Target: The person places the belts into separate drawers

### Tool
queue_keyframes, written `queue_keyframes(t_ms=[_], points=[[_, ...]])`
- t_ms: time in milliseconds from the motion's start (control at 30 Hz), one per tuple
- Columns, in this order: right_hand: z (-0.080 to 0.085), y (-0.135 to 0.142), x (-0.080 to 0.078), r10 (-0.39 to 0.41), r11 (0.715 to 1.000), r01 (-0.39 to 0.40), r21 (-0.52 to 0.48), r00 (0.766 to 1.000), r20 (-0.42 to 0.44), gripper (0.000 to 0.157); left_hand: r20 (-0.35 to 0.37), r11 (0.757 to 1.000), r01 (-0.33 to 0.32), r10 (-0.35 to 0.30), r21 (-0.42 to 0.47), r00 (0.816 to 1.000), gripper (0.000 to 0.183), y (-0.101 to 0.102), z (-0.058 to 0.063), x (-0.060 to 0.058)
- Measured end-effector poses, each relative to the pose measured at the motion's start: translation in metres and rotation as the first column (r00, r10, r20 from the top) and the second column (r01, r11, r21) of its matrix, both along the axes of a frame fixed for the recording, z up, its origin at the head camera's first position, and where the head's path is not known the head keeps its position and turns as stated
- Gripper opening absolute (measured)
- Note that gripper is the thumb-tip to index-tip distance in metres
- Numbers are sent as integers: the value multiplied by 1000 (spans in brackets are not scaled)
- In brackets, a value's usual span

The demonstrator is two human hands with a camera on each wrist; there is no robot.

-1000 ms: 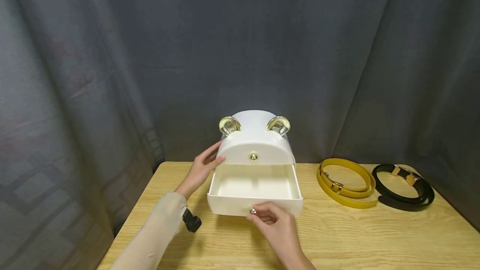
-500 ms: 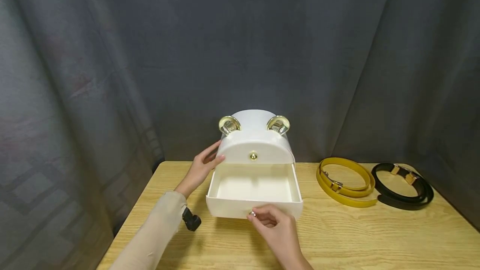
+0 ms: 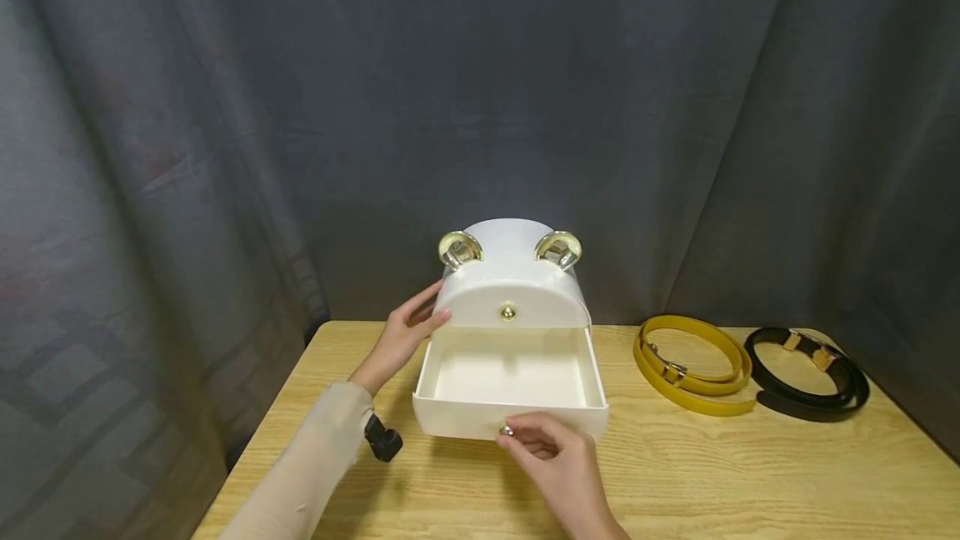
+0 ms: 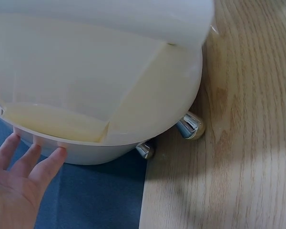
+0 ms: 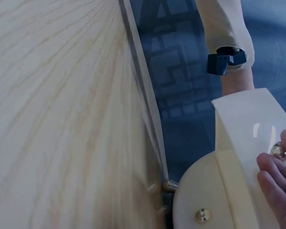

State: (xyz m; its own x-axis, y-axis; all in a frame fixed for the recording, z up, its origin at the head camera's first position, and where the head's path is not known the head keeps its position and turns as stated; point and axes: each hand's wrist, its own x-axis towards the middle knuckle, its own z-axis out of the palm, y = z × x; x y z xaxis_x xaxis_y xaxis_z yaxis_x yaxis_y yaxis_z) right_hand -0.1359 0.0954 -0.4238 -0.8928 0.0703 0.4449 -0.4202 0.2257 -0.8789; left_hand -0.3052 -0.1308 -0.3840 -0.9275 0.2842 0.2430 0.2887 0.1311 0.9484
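Note:
A white box (image 3: pixel 510 267) with a rounded top and two shiny gold ear-shaped parts stands at the table's far edge. Its lower drawer (image 3: pixel 510 419) is pulled out, and no contents show inside. With thumb and forefinger, my right hand (image 3: pixel 558 461) pinches the small metal drawer knob (image 3: pixel 506 430); the right wrist view shows the knob (image 5: pixel 278 150) between the fingertips. My left hand (image 3: pixel 401 340) rests against the box's left side, its fingers fairly straight. In the left wrist view, fingertips (image 4: pixel 57 155) touch the white wall. An upper gold knob (image 3: pixel 507 312) sits above the drawer.
A coiled yellow belt (image 3: pixel 697 390) lies right of the box, and a coiled black belt (image 3: pixel 817 408) lies beside it. Both are on the wooden table (image 3: pixel 720 482). A dark curtain (image 3: pixel 525 90) hangs behind the table.
The drawer has come slightly further toward me, with my right hand staying on its knob. My left hand keeps its place on the box's side.

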Motion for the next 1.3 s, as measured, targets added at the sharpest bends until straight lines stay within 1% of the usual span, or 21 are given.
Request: queue_keyframes(t_ms=[133, 233, 367, 433, 533, 633, 733, 833, 867, 933, 1033, 1167, 1267, 1300], points=[[4, 6, 2, 27, 999, -28, 29, 999, 40, 23, 0, 1000, 4, -4, 1, 1000, 58, 0, 1, 0], [8, 12, 4, 47, 998, -51, 47, 995, 91, 25, -3, 1000, 5, -5, -5, 1000, 58, 1, 2, -1], [13, 17, 9, 46, 996, -56, 70, 990, 135, 29, -6, 1000, 3, -4, -10, 1000, 57, 1, 2, -3], [14, 20, 11, 35, 995, -45, 84, 993, 116, 30, -1, 1000, 3, -3, -12, 1000, 58, 1, 1, -3], [15, 25, 14, 19, 994, -25, 106, 998, 59, 32, 15, 1000, 3, -3, -9, 1000, 58, 1, 1, -4], [14, 31, 18, -16, 989, 16, 144, 1000, 3, 31, 31, 1000, 5, -5, -6, 1000, 59, 1, 4, -2], [12, 39, 21, -60, 980, 64, 186, 998, -27, 30, 39, 1000, 7, -6, -9, 999, 60, 3, 15, 7], [10, 48, 25, -96, 971, 97, 219, 995, -17, 29, 31, 1000, 7, -6, -17, 1000, 59, 3, 24, 17], [10, 51, 26, -105, 969, 105, 224, 994, -13, 29, 25, 1000, 7, -6, -18, 1000, 59, 3, 27, 20], [10, 58, 28, -123, 964, 119, 236, 992, -1, 27, 20, 1000, 5, -5, -21, 1000, 59, 3, 28, 22], [12, 66, 32, -162, 955, 151, 257, 987, 21, 24, 24, 1000, 6, -5, -20, 1000, 59, 3, 27, 22], [13, 76, 34, -220, 939, 196, 284, 974, 54, 21, 41, 1000, 6, -5, -8, 999, 59, 1, 15, 10], [12, 83, 34, -253, 924, 225, 309, 966, 52, 22, 41, 1000, -1, 1, -2, 999, 60, 0, 4, 1], [12, 86, 33, -267, 916, 237, 323, 962, 50, 23, 40, 1000, -4, 4, -2, 999, 60, 0, 2, 0]])
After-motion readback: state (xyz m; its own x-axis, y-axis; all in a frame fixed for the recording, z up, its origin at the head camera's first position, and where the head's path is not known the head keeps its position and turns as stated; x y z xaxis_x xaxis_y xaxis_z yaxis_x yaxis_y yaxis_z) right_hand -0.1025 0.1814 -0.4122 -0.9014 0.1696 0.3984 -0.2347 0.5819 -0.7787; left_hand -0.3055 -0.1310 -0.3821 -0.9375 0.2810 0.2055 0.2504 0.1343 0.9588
